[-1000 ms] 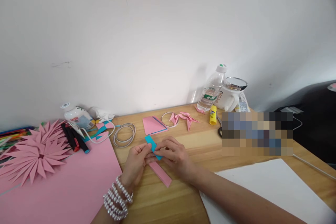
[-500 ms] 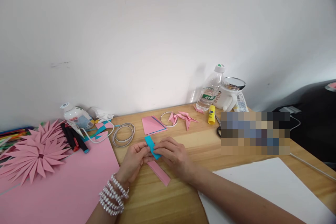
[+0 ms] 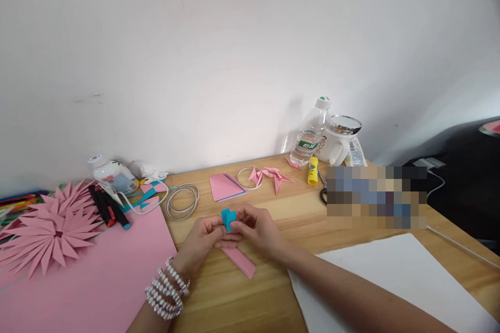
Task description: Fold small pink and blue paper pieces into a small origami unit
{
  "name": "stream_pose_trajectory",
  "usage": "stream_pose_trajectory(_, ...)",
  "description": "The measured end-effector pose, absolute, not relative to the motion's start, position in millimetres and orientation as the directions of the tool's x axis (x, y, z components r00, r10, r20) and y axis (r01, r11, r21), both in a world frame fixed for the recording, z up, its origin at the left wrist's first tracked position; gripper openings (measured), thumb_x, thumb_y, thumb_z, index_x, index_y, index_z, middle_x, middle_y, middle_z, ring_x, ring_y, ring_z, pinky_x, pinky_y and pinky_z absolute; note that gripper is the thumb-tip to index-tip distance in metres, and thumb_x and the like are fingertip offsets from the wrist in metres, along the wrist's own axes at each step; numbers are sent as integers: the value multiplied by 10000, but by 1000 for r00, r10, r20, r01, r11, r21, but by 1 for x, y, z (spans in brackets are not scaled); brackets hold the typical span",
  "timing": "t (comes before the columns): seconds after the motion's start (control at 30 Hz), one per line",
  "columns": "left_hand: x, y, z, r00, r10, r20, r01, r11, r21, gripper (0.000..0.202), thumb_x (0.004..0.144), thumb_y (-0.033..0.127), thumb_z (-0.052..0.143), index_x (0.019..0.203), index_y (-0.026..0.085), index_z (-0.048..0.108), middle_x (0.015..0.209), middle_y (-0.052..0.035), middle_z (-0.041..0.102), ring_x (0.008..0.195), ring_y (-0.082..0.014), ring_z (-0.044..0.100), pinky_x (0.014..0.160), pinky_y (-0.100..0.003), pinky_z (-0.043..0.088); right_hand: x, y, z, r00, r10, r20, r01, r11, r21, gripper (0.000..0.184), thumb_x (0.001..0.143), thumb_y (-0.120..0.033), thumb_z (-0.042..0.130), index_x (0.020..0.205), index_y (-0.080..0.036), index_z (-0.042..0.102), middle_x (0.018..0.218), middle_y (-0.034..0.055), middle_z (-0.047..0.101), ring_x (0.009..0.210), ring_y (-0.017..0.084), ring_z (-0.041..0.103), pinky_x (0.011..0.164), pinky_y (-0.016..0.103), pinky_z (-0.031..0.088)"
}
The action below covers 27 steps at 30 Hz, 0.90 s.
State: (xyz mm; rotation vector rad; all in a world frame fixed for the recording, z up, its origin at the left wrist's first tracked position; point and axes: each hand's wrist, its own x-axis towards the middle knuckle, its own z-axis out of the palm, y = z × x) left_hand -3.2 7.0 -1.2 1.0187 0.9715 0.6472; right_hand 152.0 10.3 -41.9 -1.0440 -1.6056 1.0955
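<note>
A small piece of blue paper [image 3: 228,219], folded so two flaps show, is held between both hands above the wooden table. My left hand [image 3: 207,234] is closed on its left side, thumb and fingers pinching it. Pinching the right side is my right hand [image 3: 255,226], also closed, with its thumb on the near face. Below the hands a pink paper strip [image 3: 240,263] lies on the tabletop, its upper end close under the left fingers. Beyond them rest pink paper sheets [image 3: 224,187] with a blue edge showing.
Pink folded stars [image 3: 277,179], a yellow glue stick [image 3: 312,171], scissors [image 3: 323,192], a water bottle [image 3: 310,138] and a mug [image 3: 336,145] stand or lie behind. Spiky pink paper flowers [image 3: 58,234] and dark markers [image 3: 107,208] are left. White board [image 3: 375,276] lies right.
The blue paper has gone from a longer slanted strip to a shorter folded piece with two flaps. My right fingers have turned upward and its thumb has come to the front.
</note>
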Motion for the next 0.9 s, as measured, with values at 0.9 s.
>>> stream_pose_trajectory(0.9, 5, 2, -11, 187, 928, -321, -85, 341, 936, 303, 657, 356, 668, 822, 103, 665, 799, -106, 701, 666, -187, 655, 625, -277, 529, 152, 18, -37, -37, 997, 64, -328, 48, -943, 172, 576, -239, 725, 692, -161, 625, 655, -4, 647, 570, 122, 604, 586, 258, 511)
